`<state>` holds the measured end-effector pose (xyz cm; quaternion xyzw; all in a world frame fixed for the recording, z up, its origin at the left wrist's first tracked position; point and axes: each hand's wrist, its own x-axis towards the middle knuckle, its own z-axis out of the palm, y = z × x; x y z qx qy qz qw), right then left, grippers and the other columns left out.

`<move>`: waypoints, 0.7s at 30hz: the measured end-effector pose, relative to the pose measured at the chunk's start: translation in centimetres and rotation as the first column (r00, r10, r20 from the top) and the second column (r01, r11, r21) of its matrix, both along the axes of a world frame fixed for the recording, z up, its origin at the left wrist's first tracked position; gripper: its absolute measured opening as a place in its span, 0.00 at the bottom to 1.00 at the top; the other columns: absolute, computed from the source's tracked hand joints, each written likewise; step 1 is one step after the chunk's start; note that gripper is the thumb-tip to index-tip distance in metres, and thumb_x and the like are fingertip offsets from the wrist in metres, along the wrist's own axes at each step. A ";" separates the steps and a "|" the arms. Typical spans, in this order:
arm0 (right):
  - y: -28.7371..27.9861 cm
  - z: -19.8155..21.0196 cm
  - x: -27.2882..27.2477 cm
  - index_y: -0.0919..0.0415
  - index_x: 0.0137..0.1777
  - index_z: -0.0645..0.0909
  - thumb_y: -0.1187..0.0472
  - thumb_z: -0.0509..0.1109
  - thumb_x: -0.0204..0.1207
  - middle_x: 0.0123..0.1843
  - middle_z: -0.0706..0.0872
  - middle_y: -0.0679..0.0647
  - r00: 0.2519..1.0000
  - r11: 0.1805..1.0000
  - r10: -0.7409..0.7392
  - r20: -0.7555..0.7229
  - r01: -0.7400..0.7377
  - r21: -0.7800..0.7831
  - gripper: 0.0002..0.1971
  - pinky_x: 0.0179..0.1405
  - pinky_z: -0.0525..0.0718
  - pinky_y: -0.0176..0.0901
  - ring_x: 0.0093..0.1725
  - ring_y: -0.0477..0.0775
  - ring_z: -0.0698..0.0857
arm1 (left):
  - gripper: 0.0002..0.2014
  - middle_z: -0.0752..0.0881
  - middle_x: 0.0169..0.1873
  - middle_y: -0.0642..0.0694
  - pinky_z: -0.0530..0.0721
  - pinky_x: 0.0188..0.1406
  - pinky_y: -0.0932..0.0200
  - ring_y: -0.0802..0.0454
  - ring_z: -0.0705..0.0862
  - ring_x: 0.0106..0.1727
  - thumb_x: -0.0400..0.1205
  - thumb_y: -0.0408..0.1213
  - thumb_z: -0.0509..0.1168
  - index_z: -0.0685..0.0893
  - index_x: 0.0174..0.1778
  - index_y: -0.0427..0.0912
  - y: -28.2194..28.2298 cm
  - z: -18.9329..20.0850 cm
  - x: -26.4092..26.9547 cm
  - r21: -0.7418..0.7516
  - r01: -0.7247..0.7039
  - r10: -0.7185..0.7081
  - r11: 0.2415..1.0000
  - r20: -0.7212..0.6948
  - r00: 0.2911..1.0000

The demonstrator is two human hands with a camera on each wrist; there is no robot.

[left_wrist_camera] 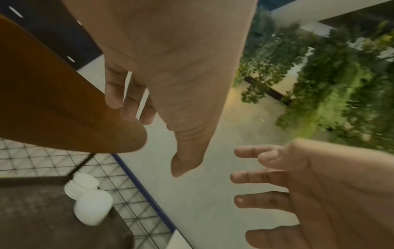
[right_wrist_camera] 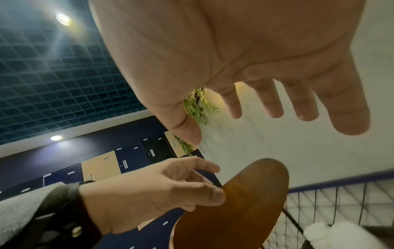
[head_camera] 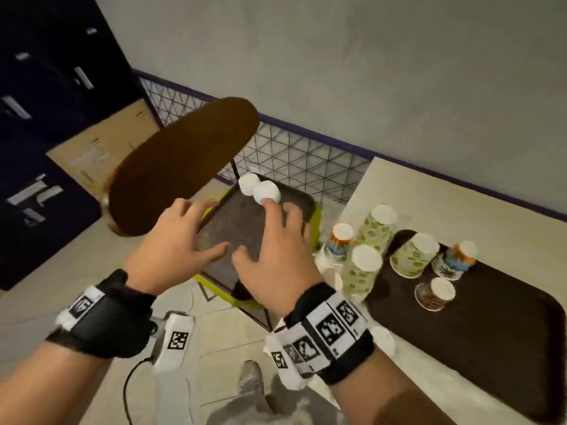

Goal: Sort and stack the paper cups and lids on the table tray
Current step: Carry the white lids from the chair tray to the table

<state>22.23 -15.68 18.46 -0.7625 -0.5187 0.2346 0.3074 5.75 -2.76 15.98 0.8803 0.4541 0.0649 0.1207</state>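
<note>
Both grips are held spread and empty: left hand (head_camera: 171,237) and right hand (head_camera: 276,250) above the brown tray (head_camera: 233,228) bearing white lid stacks (head_camera: 259,190).

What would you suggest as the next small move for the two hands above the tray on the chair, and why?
Probably lower the right hand onto the loose white lids and set them on the lid stack beside them. Both hands are open and empty over the chair tray, the left hand included, and the right fingers already reach nearest those lids.
</note>
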 end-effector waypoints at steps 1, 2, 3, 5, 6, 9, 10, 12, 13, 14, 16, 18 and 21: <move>3.0 -0.2 -1.6 0.48 0.83 0.53 0.45 0.69 0.76 0.82 0.54 0.53 1.000 1.000 -0.008 -0.021 0.008 -0.010 0.40 0.76 0.69 0.61 0.77 0.65 0.58 | 0.43 0.74 0.64 0.49 0.84 0.67 0.45 0.48 0.79 0.67 0.73 0.69 0.70 0.65 0.82 0.59 2.8 -0.5 -1.1 -0.014 -0.009 0.009 1.000 -0.002 1.000; 5.8 -0.6 -2.9 0.48 0.84 0.52 0.46 0.69 0.76 0.82 0.54 0.54 0.999 0.999 -0.020 -0.032 0.020 -0.028 0.40 0.75 0.69 0.61 0.77 0.65 0.59 | 0.43 0.74 0.65 0.48 0.83 0.68 0.46 0.48 0.79 0.68 0.73 0.69 0.71 0.64 0.83 0.59 5.4 -1.0 -1.8 -0.025 -0.013 0.013 1.000 0.002 1.000; 8.6 -1.2 -3.9 0.48 0.84 0.52 0.46 0.69 0.76 0.83 0.54 0.54 0.999 0.998 -0.034 -0.040 0.032 -0.046 0.40 0.75 0.67 0.61 0.77 0.66 0.58 | 0.44 0.74 0.67 0.47 0.83 0.69 0.47 0.48 0.79 0.68 0.74 0.68 0.72 0.63 0.84 0.59 7.8 -1.4 -2.3 -0.034 -0.017 0.017 0.999 0.008 1.000; 13.7 -2.8 -4.9 0.48 0.85 0.50 0.48 0.70 0.76 0.84 0.51 0.55 0.996 0.993 -0.070 -0.056 0.064 -0.099 0.42 0.77 0.65 0.63 0.79 0.68 0.55 | 0.45 0.73 0.68 0.47 0.83 0.68 0.49 0.48 0.78 0.68 0.74 0.66 0.74 0.60 0.84 0.61 12.1 -2.5 -2.5 -0.056 -0.027 0.028 0.998 0.024 0.999; 16.0 -3.8 -5.0 0.48 0.85 0.50 0.49 0.70 0.76 0.85 0.50 0.56 0.994 0.988 -0.098 -0.049 0.091 -0.128 0.42 0.77 0.65 0.64 0.80 0.69 0.54 | 0.46 0.73 0.67 0.47 0.83 0.67 0.48 0.47 0.78 0.67 0.75 0.65 0.75 0.58 0.85 0.62 14.1 -3.2 -2.4 -0.072 -0.029 0.031 0.997 0.027 0.999; 22.0 -7.6 -4.0 0.48 0.85 0.50 0.51 0.71 0.75 0.85 0.51 0.59 0.982 0.961 -0.183 0.043 0.188 -0.204 0.43 0.74 0.70 0.65 0.80 0.72 0.56 | 0.47 0.71 0.67 0.46 0.84 0.66 0.44 0.44 0.78 0.66 0.75 0.60 0.77 0.55 0.85 0.64 19.1 -5.9 -1.3 -0.129 -0.026 0.031 0.991 0.038 0.999; 23.6 -9.1 -3.4 0.47 0.84 0.51 0.51 0.72 0.74 0.84 0.52 0.59 0.973 0.946 -0.215 0.080 0.228 -0.230 0.43 0.72 0.74 0.66 0.80 0.72 0.57 | 0.48 0.71 0.68 0.45 0.85 0.66 0.44 0.43 0.79 0.66 0.75 0.58 0.77 0.54 0.85 0.63 20.5 -7.0 -0.7 -0.146 -0.025 0.030 0.989 0.035 0.999; 26.2 -12.2 -1.8 0.46 0.83 0.53 0.49 0.73 0.72 0.83 0.54 0.60 0.951 0.911 -0.271 0.148 0.303 -0.280 0.43 0.69 0.76 0.69 0.78 0.72 0.60 | 0.50 0.70 0.69 0.43 0.86 0.62 0.46 0.42 0.79 0.66 0.76 0.55 0.78 0.52 0.86 0.62 22.8 -9.2 0.7 -0.179 -0.022 0.026 0.984 0.015 1.000; 27.2 -13.7 -0.9 0.46 0.83 0.54 0.47 0.74 0.71 0.84 0.53 0.60 0.940 0.892 -0.291 0.178 0.334 -0.305 0.44 0.69 0.75 0.70 0.78 0.72 0.60 | 0.51 0.69 0.70 0.43 0.85 0.60 0.49 0.42 0.79 0.66 0.76 0.54 0.78 0.51 0.87 0.62 23.7 -10.3 1.5 -0.196 -0.022 0.023 0.980 0.008 1.000; 28.1 -15.1 0.0 0.46 0.84 0.54 0.46 0.75 0.70 0.85 0.52 0.61 0.930 0.874 -0.304 0.207 0.358 -0.328 0.45 0.70 0.74 0.71 0.79 0.72 0.59 | 0.51 0.69 0.70 0.42 0.85 0.59 0.50 0.42 0.78 0.66 0.76 0.53 0.78 0.50 0.88 0.61 24.7 -11.5 2.3 -0.211 -0.021 0.022 0.977 0.001 1.000; 29.4 -17.5 1.8 0.47 0.85 0.53 0.43 0.76 0.66 0.85 0.52 0.62 0.916 0.853 -0.303 0.263 0.384 -0.354 0.50 0.72 0.72 0.72 0.79 0.73 0.59 | 0.53 0.68 0.71 0.41 0.84 0.61 0.48 0.39 0.77 0.68 0.76 0.52 0.78 0.49 0.88 0.60 26.0 -13.5 3.5 -0.236 -0.017 0.013 0.972 -0.017 1.000; 30.8 -19.6 3.5 0.47 0.85 0.52 0.41 0.77 0.64 0.85 0.52 0.63 0.910 0.854 -0.295 0.293 0.388 -0.346 0.52 0.73 0.70 0.73 0.80 0.74 0.58 | 0.54 0.67 0.72 0.40 0.83 0.67 0.42 0.36 0.76 0.70 0.74 0.52 0.79 0.48 0.88 0.60 27.5 -15.6 5.0 -0.245 -0.002 -0.007 0.970 -0.038 0.999; 32.9 -22.1 5.5 0.45 0.85 0.51 0.40 0.78 0.64 0.86 0.52 0.62 0.917 0.868 -0.253 0.307 0.356 -0.347 0.53 0.74 0.69 0.74 0.82 0.74 0.56 | 0.56 0.66 0.74 0.38 0.81 0.72 0.38 0.35 0.73 0.74 0.72 0.54 0.79 0.47 0.88 0.61 29.7 -18.5 6.9 -0.242 0.006 -0.029 0.970 -0.093 0.995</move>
